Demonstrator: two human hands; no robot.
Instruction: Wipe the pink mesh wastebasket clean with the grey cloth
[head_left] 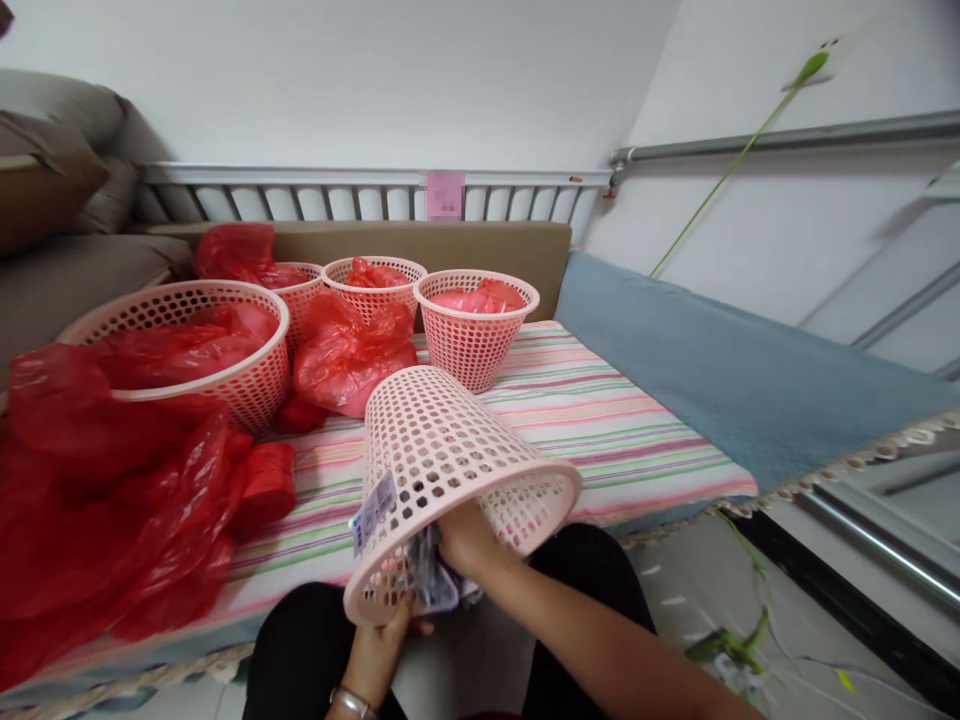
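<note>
A: Where is the pale pink plastic basket with the many small holes [450, 440]?
B: It is in front of you, tilted on its side above your knees, with its wide mouth turned toward you. On its outside there is a small white and blue label [375, 512].
A: And how are the fingers?
B: Your left hand [381, 642], with a silver-coloured bracelet [354, 703] on the wrist, grips the lower rim between thumb and fingers. Your right hand [465, 537] is inside the mouth, beside a greyish shiny object [429, 575]; its fingers are hidden, so I cannot tell if they grip something.
A: Which things are around?
B: Beyond it, on the striped white, pink and green cloth [637, 430], stand four similar pink baskets [476, 345] with red plastic inside. To your left lies a loose heap of thin red plastic [127, 510].
</note>
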